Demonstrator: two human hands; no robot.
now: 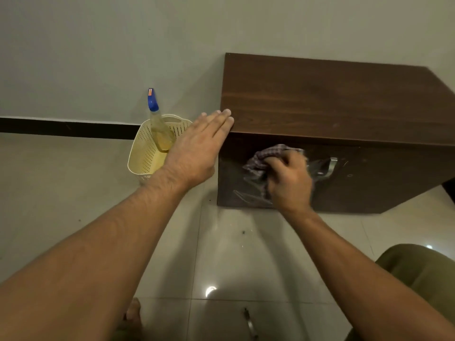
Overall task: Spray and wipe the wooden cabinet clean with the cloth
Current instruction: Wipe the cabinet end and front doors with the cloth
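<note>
A low dark wooden cabinet (332, 107) stands against the wall on the right. My right hand (289, 180) presses a bunched checked cloth (264, 158) against its front face, which shines wet around the cloth; the hand is a little blurred. A metal handle (331, 166) shows just right of that hand. My left hand (199, 148) lies flat and open, its fingertips resting on the cabinet's top left corner. A spray bottle (157, 124) with a blue nozzle and yellowish liquid leans in a cream perforated basket (145, 153) on the floor left of the cabinet.
Glossy pale floor tiles (221, 254) spread below the cabinet with a few dark specks. A black skirting strip (66, 127) runs along the wall at left. My olive-clad knee (423, 269) shows at the lower right, and a bare foot (133, 313) near the bottom edge.
</note>
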